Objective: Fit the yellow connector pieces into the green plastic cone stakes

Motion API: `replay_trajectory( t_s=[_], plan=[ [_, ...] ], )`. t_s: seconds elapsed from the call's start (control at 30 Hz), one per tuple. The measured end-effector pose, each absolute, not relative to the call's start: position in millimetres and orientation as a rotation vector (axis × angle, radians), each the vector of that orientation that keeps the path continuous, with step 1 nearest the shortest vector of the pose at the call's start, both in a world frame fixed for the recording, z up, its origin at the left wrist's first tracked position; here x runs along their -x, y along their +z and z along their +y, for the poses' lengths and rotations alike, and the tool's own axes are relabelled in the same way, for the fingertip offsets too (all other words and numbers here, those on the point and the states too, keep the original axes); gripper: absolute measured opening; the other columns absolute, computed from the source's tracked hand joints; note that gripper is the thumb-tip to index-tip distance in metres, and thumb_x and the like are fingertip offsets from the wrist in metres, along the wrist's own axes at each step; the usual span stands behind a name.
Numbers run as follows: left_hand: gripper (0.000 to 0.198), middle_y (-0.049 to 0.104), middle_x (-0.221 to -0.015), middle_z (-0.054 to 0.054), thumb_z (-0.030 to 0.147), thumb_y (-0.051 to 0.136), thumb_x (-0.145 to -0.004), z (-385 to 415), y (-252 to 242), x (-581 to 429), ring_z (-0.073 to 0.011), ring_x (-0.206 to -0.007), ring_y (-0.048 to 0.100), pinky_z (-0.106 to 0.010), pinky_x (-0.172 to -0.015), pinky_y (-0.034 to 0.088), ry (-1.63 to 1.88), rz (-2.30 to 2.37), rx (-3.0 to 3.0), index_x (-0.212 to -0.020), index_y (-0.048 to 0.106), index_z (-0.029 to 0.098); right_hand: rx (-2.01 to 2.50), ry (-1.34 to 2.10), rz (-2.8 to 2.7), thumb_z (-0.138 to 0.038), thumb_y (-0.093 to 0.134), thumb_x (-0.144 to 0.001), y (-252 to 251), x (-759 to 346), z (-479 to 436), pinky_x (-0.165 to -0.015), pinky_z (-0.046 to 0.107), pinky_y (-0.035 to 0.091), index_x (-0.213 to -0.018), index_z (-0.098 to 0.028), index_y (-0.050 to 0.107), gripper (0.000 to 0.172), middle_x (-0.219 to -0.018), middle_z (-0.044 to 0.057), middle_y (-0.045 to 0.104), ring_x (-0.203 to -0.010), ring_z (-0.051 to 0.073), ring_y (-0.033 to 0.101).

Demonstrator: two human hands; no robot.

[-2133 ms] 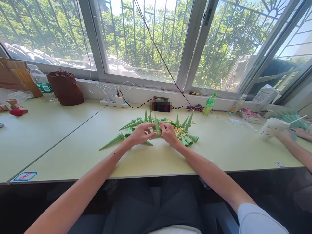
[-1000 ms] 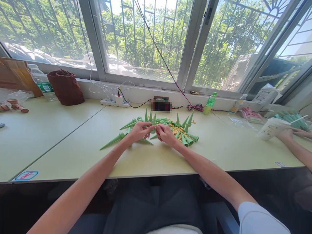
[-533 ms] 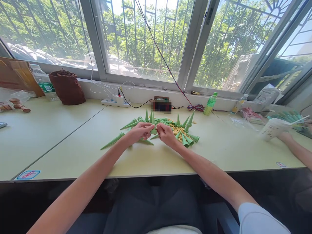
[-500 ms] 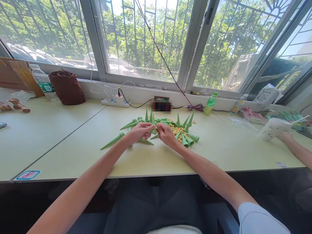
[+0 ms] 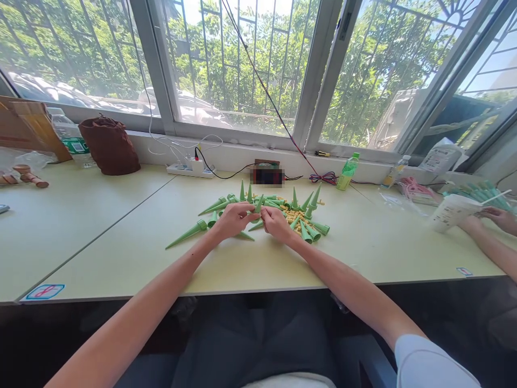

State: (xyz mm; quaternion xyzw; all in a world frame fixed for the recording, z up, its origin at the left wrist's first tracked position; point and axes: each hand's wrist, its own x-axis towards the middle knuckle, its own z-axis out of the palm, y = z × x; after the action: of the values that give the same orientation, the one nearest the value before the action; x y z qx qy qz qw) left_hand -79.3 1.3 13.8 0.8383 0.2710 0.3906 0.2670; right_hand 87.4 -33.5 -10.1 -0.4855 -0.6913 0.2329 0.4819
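Observation:
In the head view, my left hand (image 5: pixel 236 218) is closed round a green plastic watering spike (image 5: pixel 259 203), its point up and tilted a little right. My right hand (image 5: pixel 277 222) is pinched against the side of this spike's lower part; whatever its fingertips hold is hidden. More green watering spikes lie to the left, one long spike (image 5: pixel 186 235) flat on the table, and a few stand point-up behind. Small yellow plastic pieces (image 5: pixel 293 216) form a heap just right of my right hand, with open-ended green cones (image 5: pixel 307 231) lying over it.
A dark device (image 5: pixel 267 175), partly blurred out, and a power strip (image 5: pixel 189 170) stand along the back wall. A green bottle (image 5: pixel 348 171) is at back right. At the right edge, a co-worker's hands are behind a white cup (image 5: pixel 452 212). A brown bag (image 5: pixel 110 145) sits left.
The spike in my left hand has tipped from upright to leaning right, and my hands have come closer together. At the right edge, a co-worker's second hand has come into view.

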Motion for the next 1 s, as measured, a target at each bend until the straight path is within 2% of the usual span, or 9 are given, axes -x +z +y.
replay_trajectory(
  t_s=[0.17,0.33,0.53,0.63,0.8,0.93,1.0],
  plan=[
    [0.035,0.042,-0.048,0.005,0.048,0.061,-0.082,-0.4,17.1,82.9,-0.0071,-0.041,0.042,-0.021,-0.042,0.031,0.868,0.743,-2.097,-0.067,0.054,0.017,1.167,0.556,-1.692,-0.05,0.037,-0.096,-11.0,-87.5,-32.4,-0.048,0.027,0.029,-0.057,-0.022,0.035,0.048,-0.05,-0.002,0.038,-0.048,0.013,0.036],
    [0.04,0.047,-0.05,0.004,0.051,0.062,-0.083,1.9,20.3,88.9,-0.0073,-0.048,0.047,-0.019,-0.047,0.037,0.755,0.661,-1.915,-0.067,0.054,0.016,1.106,0.454,-1.766,-0.052,0.033,-0.097,-8.3,-88.5,-35.4,-0.052,0.028,0.029,-0.061,-0.021,0.034,0.048,-0.054,-0.002,0.039,-0.053,0.012,0.035],
    [0.039,0.048,-0.052,0.003,0.054,0.062,-0.083,1.5,21.8,91.3,-0.0077,-0.048,0.045,-0.02,-0.045,0.036,0.632,0.611,-1.729,-0.076,0.058,0.015,1.063,0.362,-1.826,-0.046,0.034,-0.098,-7.7,-87.9,-37.2,-0.054,0.029,0.027,-0.065,-0.021,0.034,0.042,-0.058,-0.003,0.039,-0.055,0.012,0.033],
    [0.038,0.047,-0.051,0.004,0.053,0.061,-0.083,0.0,21.4,88.9,-0.0087,-0.048,0.048,-0.02,-0.046,0.037,0.675,0.652,-1.817,-0.078,0.056,0.016,1.102,0.369,-1.798,-0.043,0.034,-0.098,-9.3,-87.0,-36.1,-0.054,0.029,0.026,-0.064,-0.021,0.033,0.04,-0.057,-0.003,0.037,-0.054,0.012,0.032],
    [0.036,0.043,-0.051,0.004,0.048,0.058,-0.085,0.4,16.2,83.2,-0.0074,-0.045,0.044,-0.021,-0.044,0.033,0.827,0.747,-2.117,-0.069,0.051,0.016,1.147,0.388,-1.794,-0.038,0.035,-0.097,-9.1,-88.6,-33.6,-0.055,0.028,0.026,-0.062,-0.021,0.033,0.039,-0.056,-0.003,0.038,-0.054,0.012,0.034],
    [0.03,0.05,-0.074,0.0,0.04,0.06,-0.084,0.8,12.3,78.8,-0.0058,-0.052,0.043,-0.021,-0.049,0.038,1.072,0.708,-2.344,-0.069,0.053,0.016,1.225,0.395,-1.777,-0.031,0.035,-0.096,-9.2,-90.0,-30.2,-0.054,0.029,0.025,-0.058,-0.021,0.032,0.039,-0.052,-0.002,0.039,-0.052,0.013,0.034],
    [0.029,0.049,-0.076,0.0,0.039,0.058,-0.085,0.5,11.4,77.7,-0.0059,-0.054,0.043,-0.021,-0.05,0.039,1.079,0.694,-2.391,-0.068,0.052,0.016,1.259,0.373,-1.779,-0.028,0.035,-0.095,-9.6,-89.6,-28.9,-0.054,0.029,0.025,-0.057,-0.021,0.032,0.039,-0.051,-0.001,0.04,-0.052,0.013,0.034]
  ],
)
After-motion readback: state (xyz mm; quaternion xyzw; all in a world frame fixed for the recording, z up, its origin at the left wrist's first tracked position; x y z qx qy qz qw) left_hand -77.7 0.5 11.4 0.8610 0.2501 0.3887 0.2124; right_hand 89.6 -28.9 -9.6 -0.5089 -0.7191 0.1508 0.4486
